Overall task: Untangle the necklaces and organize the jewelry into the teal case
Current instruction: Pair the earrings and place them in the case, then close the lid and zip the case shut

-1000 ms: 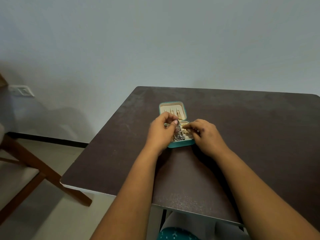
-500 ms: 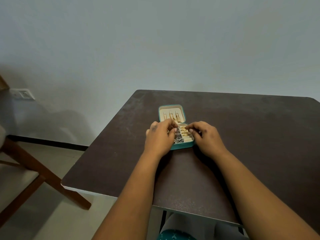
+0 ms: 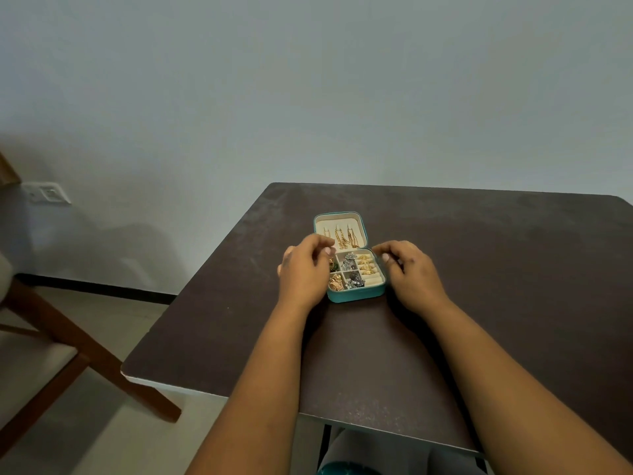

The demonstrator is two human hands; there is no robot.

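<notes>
Head view: teal case lies open on the dark bench, lid flat behind, gold necklaces in it. Left hand just beside the tray's left edge, right hand at its right edge; both loosely curled, holding nothing. Earrings and rings fill the compartments.

1. My left hand covers the left edge of the teal case and part of its left compartments.
2. The jewelry is too small to identify piece by piece.
3. The surface runs past the right edge.
</notes>
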